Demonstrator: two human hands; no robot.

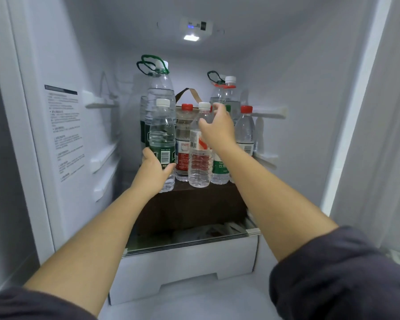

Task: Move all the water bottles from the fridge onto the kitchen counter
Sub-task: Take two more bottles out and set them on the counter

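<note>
Where both arms reach: inside an open fridge with white walls.
Water bottles: all stand upright in a close group on a dark brown platform in the fridge.
Left hand: clasps the lower half of a small green-label bottle at the front left, with the thumb on its front. The hand covers part of the bottle's base.
Right hand: its thumb lies on the shoulder of a white-capped bottle and its fingers rise behind the neck. The hand is blurred, so I cannot tell whether the hold is closed.
Partly hidden: the right forearm covers much of another green-label bottle, and the front row masks a brown bag.
At the back: two tall bottles with loop handles.
Hard to read: the printed sticker on the left wall.
</note>
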